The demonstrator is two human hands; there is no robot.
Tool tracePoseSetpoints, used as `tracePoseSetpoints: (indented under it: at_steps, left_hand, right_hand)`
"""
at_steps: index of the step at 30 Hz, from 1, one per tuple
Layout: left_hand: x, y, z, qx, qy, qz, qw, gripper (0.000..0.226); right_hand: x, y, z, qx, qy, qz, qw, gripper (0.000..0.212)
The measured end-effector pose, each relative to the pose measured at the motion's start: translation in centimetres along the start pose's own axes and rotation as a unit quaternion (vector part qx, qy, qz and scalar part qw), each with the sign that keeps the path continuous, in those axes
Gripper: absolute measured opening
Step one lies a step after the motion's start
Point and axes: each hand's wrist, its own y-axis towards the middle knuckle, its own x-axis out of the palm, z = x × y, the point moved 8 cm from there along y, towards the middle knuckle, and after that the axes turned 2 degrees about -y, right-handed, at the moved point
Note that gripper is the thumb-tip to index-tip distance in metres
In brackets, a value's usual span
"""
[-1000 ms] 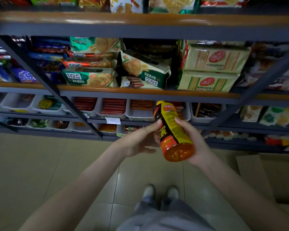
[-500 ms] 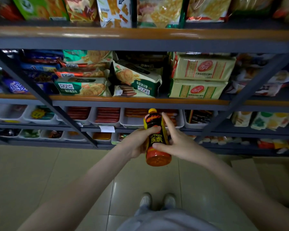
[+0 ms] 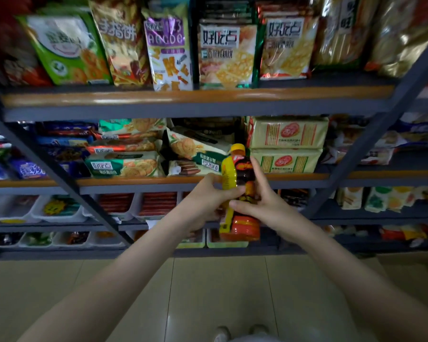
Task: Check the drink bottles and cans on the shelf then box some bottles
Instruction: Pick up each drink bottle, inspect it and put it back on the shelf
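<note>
Orange-and-yellow plastic bottle (image 3: 241,172), tipped base-first toward the camera a second ago, now stands upright in front of the middle shelf (image 3: 134,180) — left hand (image 3: 208,201) and right hand (image 3: 265,207) both gripping its waist, fingers curled round it — so inspection appears ongoing, boxing not yet started.

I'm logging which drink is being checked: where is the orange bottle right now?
In the head view, the orange bottle is upright just right of centre, held between the left hand and right hand, before the biscuit shelf.
</note>
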Motion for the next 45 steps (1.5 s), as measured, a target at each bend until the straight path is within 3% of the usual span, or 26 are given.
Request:
tracePoseSetpoints:
  at_steps: [5, 8, 10, 12, 15, 17, 20, 24, 29, 34, 40, 45]
  left_hand:
    - [-1.0, -3.0, 10.6, 0.172, 0.046, -0.053, 0.983, 0.04]
    - [-1.8, -6.2, 20.4, 0.35, 0.113, -0.049, 0.929, 0.037]
    - [-3.0, -8.6, 27.2, 0.496, 0.2, 0.031, 0.844, 0.028]
    - [-4.3, -10.7, 32.7, 0.604, 0.321, 0.165, 0.711, 0.031]
    - [-5.9, -11.3, 38.3, 0.641, 0.409, 0.313, 0.569, 0.042]
    - [-6.2, -10.7, 41.1, 0.648, 0.44, 0.376, 0.495, 0.046]
    - [-5.6, -8.4, 44.7, 0.634, 0.5, 0.406, 0.428, 0.049]
    - [-5.3, -5.7, 47.8, 0.598, 0.561, 0.413, 0.396, 0.054]
    - [-5.5, -3.5, 49.4, 0.573, 0.612, 0.405, 0.365, 0.047]
    - [-5.9, -3.2, 49.7, 0.581, 0.61, 0.404, 0.356, 0.048]
    - [-6.0, -2.9, 50.6, 0.608, 0.585, 0.391, 0.367, 0.048]
    - [-5.9, -2.4, 50.8, 0.629, 0.576, 0.38, 0.356, 0.042]
  right_hand:
    - [-4.0, -0.4, -9.1, -0.118, 0.04, 0.104, 0.987, 0.131]
    - [-6.6, -1.1, -18.1, -0.222, -0.015, 0.139, 0.965, 0.125]
    - [-8.9, -1.6, -24.4, -0.308, -0.065, 0.186, 0.931, 0.108]
    - [-11.3, -2.1, -30.2, -0.399, -0.106, 0.252, 0.875, 0.107]
    - [-13.4, -1.8, -37.1, -0.486, -0.154, 0.298, 0.807, 0.12]
    - [-14.4, -0.8, -40.6, -0.508, -0.188, 0.296, 0.787, 0.118]
    - [-16.0, 1.6, -43.6, -0.514, -0.244, 0.277, 0.775, 0.1]
    - [-17.5, 4.2, -45.5, -0.504, -0.279, 0.264, 0.774, 0.081]
    - [-19.2, 6.7, -48.7, -0.481, -0.25, 0.252, 0.802, 0.082]
    - [-20.0, 10.3, -48.4, -0.412, -0.252, 0.229, 0.845, 0.086]
    - [-21.7, 16.1, -46.5, -0.282, -0.191, 0.211, 0.916, 0.118]
    - [-20.8, 16.9, -47.3, -0.258, -0.269, 0.177, 0.911, 0.137]
